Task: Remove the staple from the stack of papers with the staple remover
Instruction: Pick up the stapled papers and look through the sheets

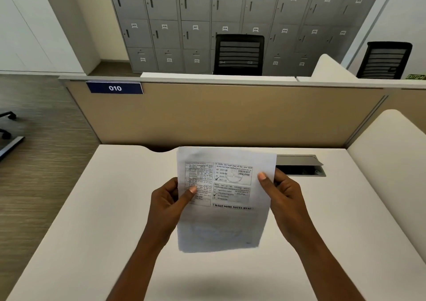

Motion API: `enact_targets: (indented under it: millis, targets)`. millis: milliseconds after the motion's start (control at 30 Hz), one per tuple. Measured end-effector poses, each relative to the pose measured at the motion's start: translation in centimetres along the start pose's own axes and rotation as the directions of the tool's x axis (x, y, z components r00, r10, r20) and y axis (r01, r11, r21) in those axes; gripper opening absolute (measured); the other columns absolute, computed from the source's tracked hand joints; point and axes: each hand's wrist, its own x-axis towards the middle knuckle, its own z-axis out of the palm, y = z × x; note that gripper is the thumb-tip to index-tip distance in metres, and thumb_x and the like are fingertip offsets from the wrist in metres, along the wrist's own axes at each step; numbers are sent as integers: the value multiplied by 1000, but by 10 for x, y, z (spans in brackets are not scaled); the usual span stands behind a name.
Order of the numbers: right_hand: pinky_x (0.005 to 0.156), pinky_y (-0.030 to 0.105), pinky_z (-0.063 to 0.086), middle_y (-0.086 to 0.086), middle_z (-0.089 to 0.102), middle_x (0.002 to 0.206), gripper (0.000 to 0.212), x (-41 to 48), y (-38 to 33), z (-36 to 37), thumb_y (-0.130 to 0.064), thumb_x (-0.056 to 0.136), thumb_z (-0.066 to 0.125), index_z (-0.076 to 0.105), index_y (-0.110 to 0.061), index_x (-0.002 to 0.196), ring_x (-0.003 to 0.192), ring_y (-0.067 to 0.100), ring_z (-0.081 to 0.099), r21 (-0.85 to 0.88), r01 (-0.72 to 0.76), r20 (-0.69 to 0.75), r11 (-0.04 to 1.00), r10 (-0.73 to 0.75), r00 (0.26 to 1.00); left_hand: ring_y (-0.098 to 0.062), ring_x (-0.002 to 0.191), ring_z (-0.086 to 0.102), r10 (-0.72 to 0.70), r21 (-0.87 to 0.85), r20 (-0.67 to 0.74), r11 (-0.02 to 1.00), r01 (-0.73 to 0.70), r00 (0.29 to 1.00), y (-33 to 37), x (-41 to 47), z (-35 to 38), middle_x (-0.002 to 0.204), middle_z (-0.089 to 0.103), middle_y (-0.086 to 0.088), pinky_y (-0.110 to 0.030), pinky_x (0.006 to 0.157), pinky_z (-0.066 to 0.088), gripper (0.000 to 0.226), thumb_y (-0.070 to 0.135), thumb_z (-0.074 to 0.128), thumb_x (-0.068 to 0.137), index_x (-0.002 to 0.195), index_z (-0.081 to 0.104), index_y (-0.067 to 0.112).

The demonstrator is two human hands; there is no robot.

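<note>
I hold a stack of papers [227,222] up over the white desk [92,208], its printed side facing me. My left hand [167,200] grips the left edge, thumb across the text. My right hand [282,192] grips the right edge, thumb on the front near the top. The sheets hang tilted above the desk and cast a shadow below. I cannot make out the staple in the blurred paper. No staple remover is in view.
A grey cable hatch [299,165] stands open in the desk at the back right. A beige partition [230,114] with a blue "010" sign [114,88] closes the far side. A white side panel [389,153] rises at right. Behind are black chairs [238,55] and grey lockers [196,24].
</note>
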Motion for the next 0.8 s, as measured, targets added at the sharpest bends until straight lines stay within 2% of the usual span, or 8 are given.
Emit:
enact_targets:
  millis: [200, 333, 500, 633, 800]
  targets:
    - [87, 36, 60, 6, 77, 114, 23, 8, 8, 10, -24, 102, 57, 73, -15, 115, 106, 26, 73, 0, 4, -140, 1000, -4, 990, -25, 103, 77, -14, 14, -32, 1000, 15, 999, -4, -6, -1, 113, 80, -4, -28, 82, 63, 23, 21, 75, 89, 111, 78, 26]
    - [79, 31, 60, 7, 78, 106, 22, 14, 9, 12, -28, 100, 59, 75, -14, 106, 96, 23, 75, 31, -2, -209, 1000, 8, 978, -26, 102, 77, -19, 5, -52, 1000, 20, 998, -7, -7, -3, 112, 80, -5, -29, 81, 63, 23, 22, 75, 88, 111, 78, 25]
    - [81, 37, 59, 12, 78, 104, 21, 22, 11, 13, -26, 98, 63, 76, -10, 102, 93, 26, 73, 89, 9, -274, 996, 16, 962, -27, 102, 78, -34, -17, -36, 999, 33, 999, -11, -7, -3, 113, 80, -6, -30, 80, 63, 23, 22, 75, 89, 111, 78, 23]
    - [77, 36, 58, 14, 76, 107, 22, 25, 19, 8, -27, 98, 63, 75, -10, 103, 92, 25, 73, 123, 1, -228, 992, 27, 973, -27, 103, 77, -46, -24, -46, 999, 44, 998, -16, -3, -3, 114, 80, -6, -34, 82, 64, 23, 22, 74, 90, 113, 77, 24]
    - [72, 25, 57, 7, 78, 110, 21, 24, 41, -4, -26, 96, 65, 73, -16, 112, 95, 22, 75, 0, -57, -74, 998, 56, 996, -26, 100, 78, -68, -4, -92, 998, 68, 993, -24, 7, -7, 112, 80, -4, -33, 79, 64, 22, 22, 73, 92, 112, 78, 27]
